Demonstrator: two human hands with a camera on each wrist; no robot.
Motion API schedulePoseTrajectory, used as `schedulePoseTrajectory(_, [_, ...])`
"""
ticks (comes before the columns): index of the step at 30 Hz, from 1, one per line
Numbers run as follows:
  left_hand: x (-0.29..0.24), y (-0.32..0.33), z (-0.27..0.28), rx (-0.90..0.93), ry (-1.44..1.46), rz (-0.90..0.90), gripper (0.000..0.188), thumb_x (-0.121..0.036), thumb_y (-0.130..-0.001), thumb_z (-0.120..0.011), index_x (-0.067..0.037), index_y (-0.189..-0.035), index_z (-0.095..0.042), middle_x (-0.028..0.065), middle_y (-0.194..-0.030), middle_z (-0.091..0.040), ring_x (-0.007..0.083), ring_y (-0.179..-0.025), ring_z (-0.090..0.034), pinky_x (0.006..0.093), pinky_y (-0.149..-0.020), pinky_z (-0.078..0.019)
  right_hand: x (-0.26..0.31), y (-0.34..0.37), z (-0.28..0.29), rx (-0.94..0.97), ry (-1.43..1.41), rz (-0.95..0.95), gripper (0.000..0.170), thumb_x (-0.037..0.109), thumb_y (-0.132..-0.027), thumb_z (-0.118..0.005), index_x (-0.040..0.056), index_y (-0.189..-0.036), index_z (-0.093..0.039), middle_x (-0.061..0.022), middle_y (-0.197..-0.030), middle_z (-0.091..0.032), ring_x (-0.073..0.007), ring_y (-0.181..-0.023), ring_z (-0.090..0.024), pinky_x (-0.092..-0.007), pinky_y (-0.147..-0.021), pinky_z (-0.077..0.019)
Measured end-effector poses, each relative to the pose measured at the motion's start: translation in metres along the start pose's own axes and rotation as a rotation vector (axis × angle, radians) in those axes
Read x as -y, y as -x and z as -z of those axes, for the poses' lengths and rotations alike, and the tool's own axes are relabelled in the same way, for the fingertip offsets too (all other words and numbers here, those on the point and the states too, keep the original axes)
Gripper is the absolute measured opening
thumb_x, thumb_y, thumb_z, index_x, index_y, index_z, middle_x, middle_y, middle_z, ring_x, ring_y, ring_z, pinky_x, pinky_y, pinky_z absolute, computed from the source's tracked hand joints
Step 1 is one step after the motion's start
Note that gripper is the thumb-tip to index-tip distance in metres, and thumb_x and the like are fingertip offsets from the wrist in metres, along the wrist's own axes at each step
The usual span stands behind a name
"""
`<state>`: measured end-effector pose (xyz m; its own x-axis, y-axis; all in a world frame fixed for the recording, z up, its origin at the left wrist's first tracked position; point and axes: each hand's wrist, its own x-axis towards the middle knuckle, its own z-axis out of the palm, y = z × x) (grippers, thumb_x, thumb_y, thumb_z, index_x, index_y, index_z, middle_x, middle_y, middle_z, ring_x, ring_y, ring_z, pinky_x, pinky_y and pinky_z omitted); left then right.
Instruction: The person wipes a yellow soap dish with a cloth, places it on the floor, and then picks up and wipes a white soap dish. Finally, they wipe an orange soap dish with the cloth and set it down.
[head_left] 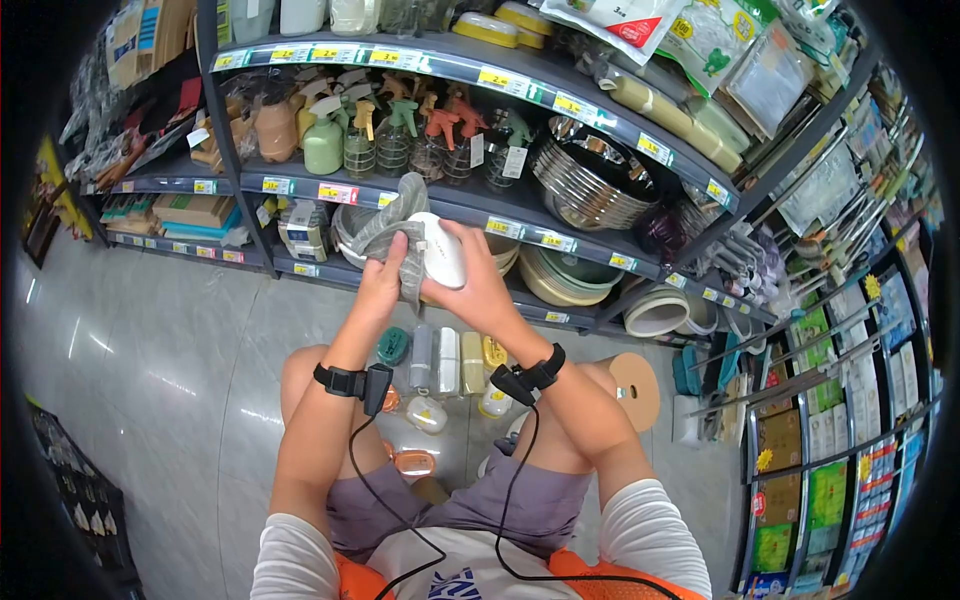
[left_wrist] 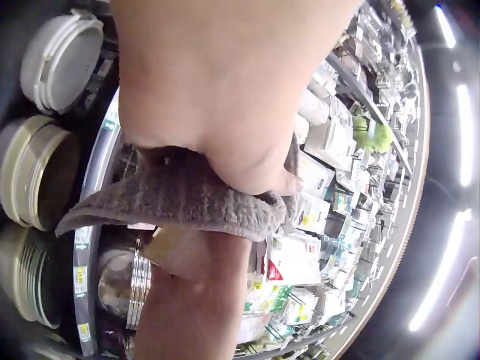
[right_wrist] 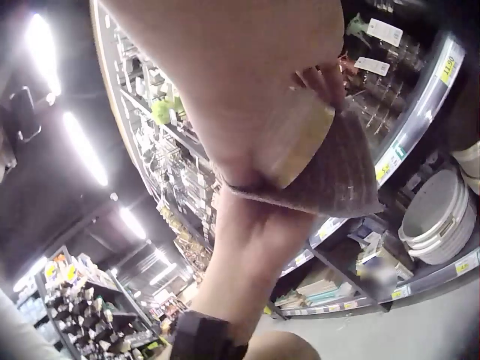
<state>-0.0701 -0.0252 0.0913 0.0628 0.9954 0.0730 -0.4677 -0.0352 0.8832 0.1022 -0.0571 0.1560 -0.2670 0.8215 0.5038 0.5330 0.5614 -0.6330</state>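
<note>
A grey cloth (head_left: 390,240) is held up in front of the shelf, gripped by the left hand (head_left: 382,285) with its thumb on the fabric. Beside it, the right hand (head_left: 482,285) holds a white oval item (head_left: 443,255) by its edge, fingers on the far side and thumb underneath. Cloth and white item touch. From the left wrist view, the grey cloth (left_wrist: 180,199) stretches between both hands. The right wrist view has the cloth (right_wrist: 341,169) hanging next to the pale item (right_wrist: 304,139) under the right hand (right_wrist: 247,97).
On the floor between the legs lie a green item (head_left: 393,345), rolls (head_left: 446,362), a white dish-shaped item (head_left: 427,415) and orange ones (head_left: 414,462). A brown cardboard disc (head_left: 634,392) is right of the knee. Shelves carry spray bottles (head_left: 323,143), metal bowls (head_left: 590,180) and basins (head_left: 570,280).
</note>
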Motion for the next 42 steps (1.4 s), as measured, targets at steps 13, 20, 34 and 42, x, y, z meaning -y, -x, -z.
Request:
schedulePoseTrajectory(13, [-0.025,0.010,-0.017,-0.099,0.059,-0.218,0.042,-0.031,-0.101,-0.068,0.001,-0.128,-0.063,0.0067,-0.120,-0.069,0.0158,-0.107,-0.065,0.0303,-0.096,-0.0493,0.006,-0.002,0.009,0.175,-0.222,-0.114,0.075,0.030,-0.083,-0.085,0.0046,-0.144,-0.049,-0.0155,-0.136,-0.057,-0.0222,-0.128,-0.055,-0.0351,-0.108,-0.0424])
schedulePoseTrajectory(20, [-0.030,-0.009,0.008,-0.136,0.468,-0.050,0.037,-0.028,-0.102,-0.065,0.000,-0.126,-0.065,0.0091,-0.120,-0.071,0.0176,-0.109,-0.067,0.0325,-0.097,-0.0513,0.021,-0.010,0.026,0.109,-0.229,-0.035,0.076,0.029,-0.082,-0.084,0.0034,-0.145,-0.049,-0.0139,-0.138,-0.056,-0.0229,-0.130,-0.053,-0.0352,-0.111,-0.0397])
schedulePoseTrajectory(34, [-0.028,-0.020,0.023,-0.157,0.424,0.007,0.052,-0.030,-0.094,-0.076,0.003,-0.130,-0.057,0.0107,-0.125,-0.066,0.0191,-0.112,-0.065,0.0331,-0.098,-0.0500,0.030,-0.165,0.139,-0.354,0.341,0.359,0.075,0.032,-0.079,-0.083,0.0040,-0.141,-0.053,-0.0218,-0.133,-0.061,-0.0335,-0.123,-0.061,-0.0417,-0.105,-0.0472])
schedulePoseTrajectory(42, [-0.042,-0.010,0.018,-0.050,0.350,0.059,0.046,-0.034,-0.097,-0.071,-0.001,-0.127,-0.061,0.0070,-0.121,-0.068,0.0163,-0.111,-0.063,0.0315,-0.098,-0.0482,-0.010,-0.308,0.162,-0.349,0.440,0.249,0.077,0.043,-0.077,-0.084,0.0003,-0.135,-0.059,-0.0264,-0.130,-0.062,-0.0381,-0.122,-0.061,-0.0435,-0.104,-0.0473])
